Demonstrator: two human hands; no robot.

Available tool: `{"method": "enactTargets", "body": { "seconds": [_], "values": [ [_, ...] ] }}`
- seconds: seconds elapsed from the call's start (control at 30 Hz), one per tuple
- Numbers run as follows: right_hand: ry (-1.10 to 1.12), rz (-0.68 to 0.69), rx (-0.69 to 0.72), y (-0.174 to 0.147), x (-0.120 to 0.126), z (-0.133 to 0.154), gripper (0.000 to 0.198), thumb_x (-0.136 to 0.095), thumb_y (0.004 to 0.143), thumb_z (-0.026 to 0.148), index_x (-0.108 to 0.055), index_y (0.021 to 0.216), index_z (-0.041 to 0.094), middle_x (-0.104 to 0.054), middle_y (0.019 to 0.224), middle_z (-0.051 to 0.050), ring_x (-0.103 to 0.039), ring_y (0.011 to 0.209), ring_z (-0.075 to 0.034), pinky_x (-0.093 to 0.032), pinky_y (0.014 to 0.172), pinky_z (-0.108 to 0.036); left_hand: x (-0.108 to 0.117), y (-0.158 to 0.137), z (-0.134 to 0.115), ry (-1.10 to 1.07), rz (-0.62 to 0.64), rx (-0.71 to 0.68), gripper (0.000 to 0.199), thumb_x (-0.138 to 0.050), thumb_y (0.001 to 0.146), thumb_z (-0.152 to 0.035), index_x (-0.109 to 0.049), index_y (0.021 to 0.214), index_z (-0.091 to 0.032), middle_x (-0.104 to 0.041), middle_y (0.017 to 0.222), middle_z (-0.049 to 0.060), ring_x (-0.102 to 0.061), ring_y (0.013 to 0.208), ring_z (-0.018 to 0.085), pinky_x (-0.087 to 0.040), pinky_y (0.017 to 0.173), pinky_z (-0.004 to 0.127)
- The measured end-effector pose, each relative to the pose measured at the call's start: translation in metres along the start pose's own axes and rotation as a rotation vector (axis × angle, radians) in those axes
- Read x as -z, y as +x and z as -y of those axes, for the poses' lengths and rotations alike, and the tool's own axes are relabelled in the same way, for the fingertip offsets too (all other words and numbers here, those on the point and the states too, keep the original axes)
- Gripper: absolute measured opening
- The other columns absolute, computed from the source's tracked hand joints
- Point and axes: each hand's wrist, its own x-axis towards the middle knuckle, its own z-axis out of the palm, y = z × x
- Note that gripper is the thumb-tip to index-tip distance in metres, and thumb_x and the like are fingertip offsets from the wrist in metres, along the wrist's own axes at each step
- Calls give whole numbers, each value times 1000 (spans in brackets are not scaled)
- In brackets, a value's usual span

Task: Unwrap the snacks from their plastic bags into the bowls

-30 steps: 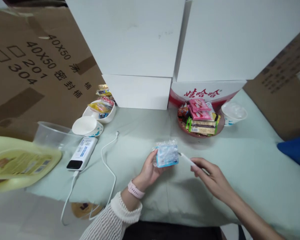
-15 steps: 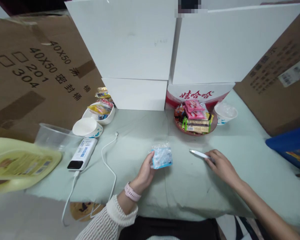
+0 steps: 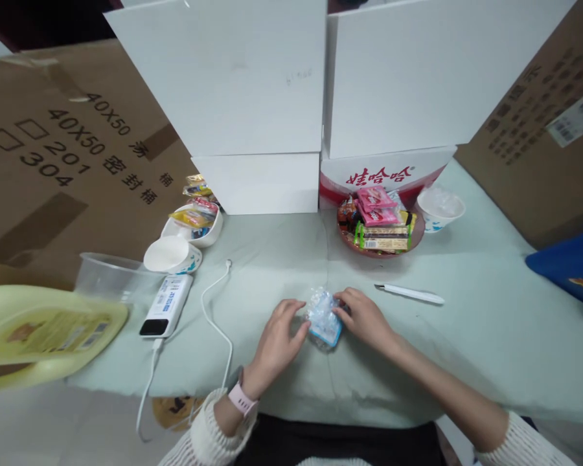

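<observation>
A crinkled clear plastic packet [image 3: 325, 317] with a light-blue edge is between my hands above the green-covered table. My right hand [image 3: 364, 317] pinches its right side with thumb and forefinger. On the packet's left, my left hand [image 3: 279, 336] has its thumb and fingers spread apart, the tips close to the plastic; whether they touch it is unclear. A white-handled craft knife [image 3: 411, 294] with a small dark blade lies on the table to the right, beyond my right hand, its blade pointing left.
A reddish bowl [image 3: 393, 254] of wrapped snacks and a paper cup [image 3: 440, 213] stand at the back right. Leftward are a white snack bowl [image 3: 216, 230], another paper cup [image 3: 172, 255], a power bank [image 3: 168, 304] with its white cable [image 3: 208, 317], and a yellow jug [image 3: 48, 330]. White boxes [image 3: 262, 184] back the table.
My right hand has let go of the craft knife and moved left to the packet. My left hand has loosened, its fingers now apart, and the packet sits slightly lower and turned.
</observation>
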Motion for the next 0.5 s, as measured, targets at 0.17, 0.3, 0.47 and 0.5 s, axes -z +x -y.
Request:
{"method": "enactTargets", "body": {
  "seconds": [0.17,0.3,0.47,0.5],
  "values": [
    [56,-150,150,-7,10,3,15,-44,87,14,-56,81,20,-58,80,-6,-55,78,-18,-47,69,-31,-21,14,-8,-32,-14,-140,39,-40,85,-12,-53,121,-22,-53,120,11,-48,116,22,-39,100,44],
    [178,-157,390,-33,25,14,15,-43,86,10,-53,89,20,-58,93,-8,-54,88,-18,-47,75,-31,-22,23,-7,-36,54,-220,54,-33,78,2,-53,122,-23,-46,130,10,-40,125,21,-37,103,46],
    [303,189,512,-67,26,24,20,-38,84,6,-50,92,20,-63,87,-6,-57,83,-15,-47,72,-27,-13,28,1,47,284,-355,63,-34,64,9,-59,112,-22,-46,135,7,-33,131,21,-33,107,48],
    [270,247,505,-72,25,24,20,-37,84,7,-51,90,20,-63,83,-6,-56,79,-16,-47,69,-27,-12,28,2,64,309,-355,62,-35,64,8,-59,113,-22,-47,134,8,-36,130,21,-34,106,47]
  ]
}}
